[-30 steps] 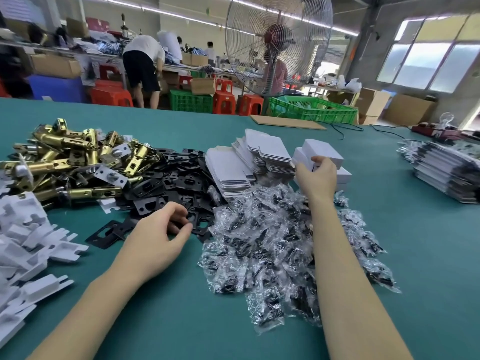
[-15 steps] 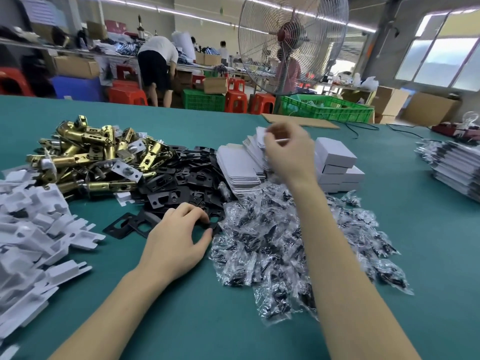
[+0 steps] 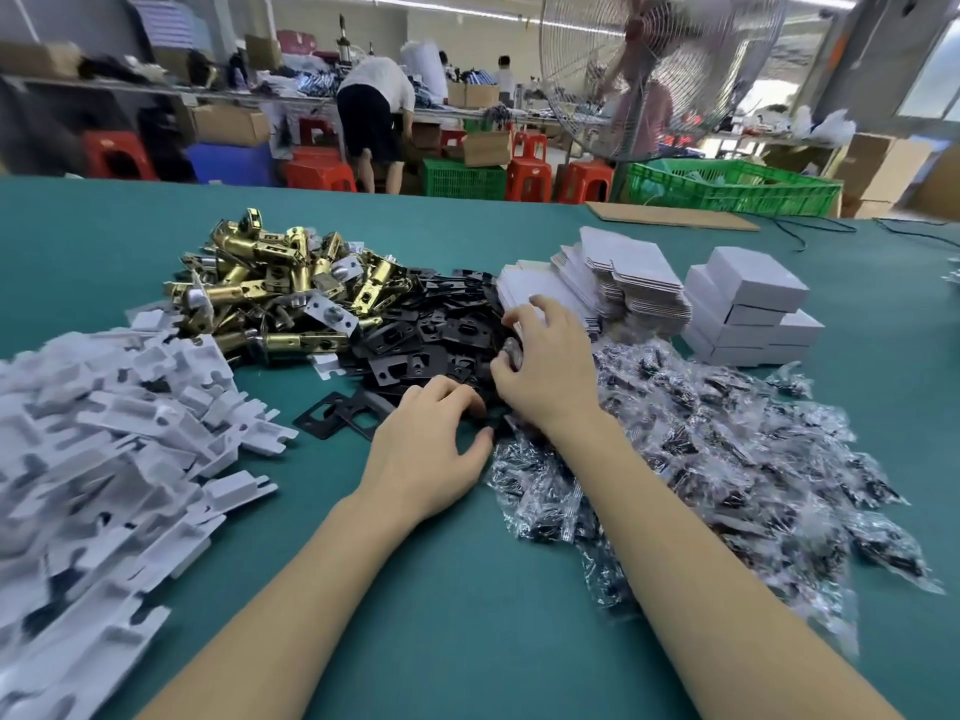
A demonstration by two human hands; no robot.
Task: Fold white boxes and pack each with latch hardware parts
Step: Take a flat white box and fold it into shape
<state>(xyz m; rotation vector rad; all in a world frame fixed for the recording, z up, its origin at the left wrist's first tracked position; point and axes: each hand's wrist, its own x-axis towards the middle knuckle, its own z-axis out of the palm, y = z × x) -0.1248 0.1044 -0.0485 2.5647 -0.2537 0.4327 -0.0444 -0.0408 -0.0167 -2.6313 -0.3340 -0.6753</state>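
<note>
Head view: a green table (image 3: 467, 589) fills the frame; the left hand (image 3: 423, 449) lies near the centre with its fingers curled down on the near edge of the pile of black strike plates (image 3: 436, 330), touching them, though whether it grips one cannot be told; the right hand (image 3: 545, 371) sits just at its 1 o'clock, fingers bent over the seam between the black plates and the flat white box blanks (image 3: 613, 283); something small and grey shows under its fingers, but whether it is pinched cannot be told.

From the hands, the brass latch bolts (image 3: 280, 288) are heaped at 10 o'clock, touching the black plates; a sprawl of white moulded inserts (image 3: 114, 459) lies at 8 o'clock, blurred at the frame's edge; the clear bags of dark screws (image 3: 727, 459) spread at 3 to 4 o'clock, under and beside the right forearm; the stack of folded white boxes (image 3: 748, 309) stands at 2 o'clock, just beyond the bags and beside the blanks.

Past the far table edge, at 12 o'clock, a person (image 3: 374, 111) bends over by red stools (image 3: 530, 174); a large pedestal fan (image 3: 654, 70) stands at 1 o'clock above green crates (image 3: 727, 192).
</note>
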